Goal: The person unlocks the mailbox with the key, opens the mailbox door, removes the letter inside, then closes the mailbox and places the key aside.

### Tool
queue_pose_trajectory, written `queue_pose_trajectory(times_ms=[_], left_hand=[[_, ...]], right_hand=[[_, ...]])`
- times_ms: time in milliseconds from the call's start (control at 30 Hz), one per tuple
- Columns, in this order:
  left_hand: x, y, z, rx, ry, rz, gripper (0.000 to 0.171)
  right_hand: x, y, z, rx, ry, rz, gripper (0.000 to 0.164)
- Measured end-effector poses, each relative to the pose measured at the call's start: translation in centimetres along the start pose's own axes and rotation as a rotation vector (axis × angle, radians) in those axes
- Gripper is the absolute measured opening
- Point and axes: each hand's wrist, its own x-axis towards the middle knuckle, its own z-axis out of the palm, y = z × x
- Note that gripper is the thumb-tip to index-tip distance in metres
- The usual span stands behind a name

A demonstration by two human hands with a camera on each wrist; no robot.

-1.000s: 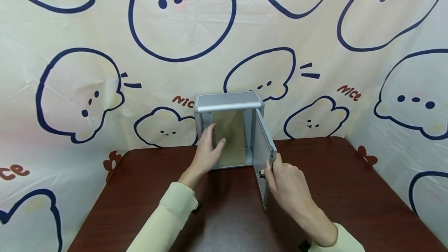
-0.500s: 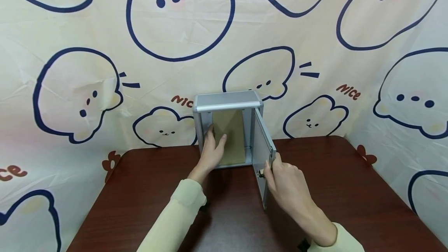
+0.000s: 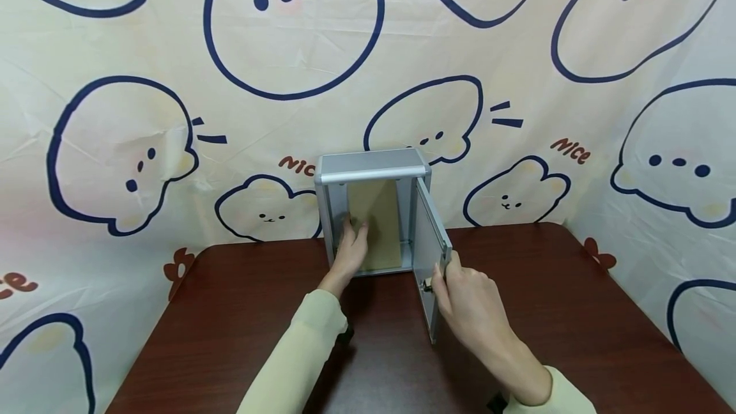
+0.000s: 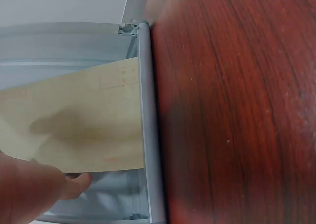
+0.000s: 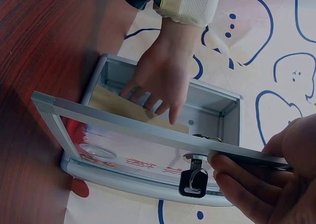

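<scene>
So a second earlier the left hand (image 3: 352, 251) was up in front of the opening with thumb and fingers held wide. By this frame it had dropped lower and gone into the silver box (image 3: 374, 171), right by the left edge of the tan envelope (image 3: 384, 225), and the gap between thumb and fingers looked narrower. In the right wrist view the fingers were still fanned apart. Couldn't tell whether they were actually touching the paper.

The envelope itself hadn't budged: upright inside the box, toward the back, with the hand's shadow falling on it.

The right hand (image 3: 474, 305) basically hadn't moved either. It had the edge of the swung-out door (image 3: 430, 251) pinched between thumb and fingers, just beside the lock, with a black-headed key (image 5: 192, 183) sticking out of it. Box and door were sitting on the same spot of the dark wood table (image 3: 575, 318).
</scene>
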Motion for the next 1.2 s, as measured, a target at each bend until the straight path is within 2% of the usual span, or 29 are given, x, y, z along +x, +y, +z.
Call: queue_pose_trajectory(times_ms=[433,667,1033,1200], left_hand=[[0.8,-1.0,0.4,-0.036,0.009,-0.033,0.064],[1.1,-1.4,0.7,-0.088,0.054,-0.036,0.057],[1.1,-1.6,0.6,-0.072,0.03,-0.058,0.058],[1.1,-1.5,0.6,-0.063,0.043,-0.052,0.054]], right_hand=[[0.0,-0.1,0.1,0.025,-0.052,0.044,0.022],[0.0,-0.2,0.2,0.021,-0.065,0.052,0.024],[0.0,-0.2,0.1,0.008,-0.041,0.038,0.024],[0.0,-0.1,0.0,-0.002,-0.033,0.032,0.024]])
